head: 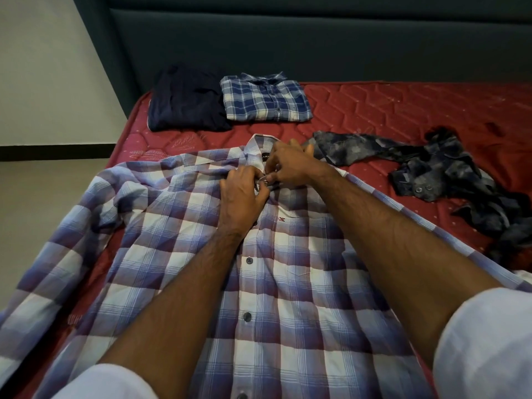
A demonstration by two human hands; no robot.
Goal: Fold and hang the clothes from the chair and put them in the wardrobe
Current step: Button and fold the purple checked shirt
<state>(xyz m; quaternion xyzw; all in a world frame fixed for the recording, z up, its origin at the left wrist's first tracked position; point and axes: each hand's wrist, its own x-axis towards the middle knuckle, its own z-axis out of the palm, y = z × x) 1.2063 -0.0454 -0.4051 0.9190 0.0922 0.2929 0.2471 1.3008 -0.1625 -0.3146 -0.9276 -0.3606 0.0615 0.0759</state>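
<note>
Checked shirt [178, 254] lies face up, spread flat on the red mattress [388, 110], collar toward the headboard [288, 47]. Left hand [241, 194] and right hand [290, 165] both pinch the placket just below the collar, fingers curled tight on fabric. Beyond the collar: folded dark garment [184, 102] beside a folded plaid shirt [264, 99]. Crumpled blue shirt [431, 168] lies right of the collar.

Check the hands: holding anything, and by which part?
Both the left hand and right hand pinch the purple-and-white checked cotton shirt spread on the red quilted mattress, at the top of its button placket just below the collar.
</note>
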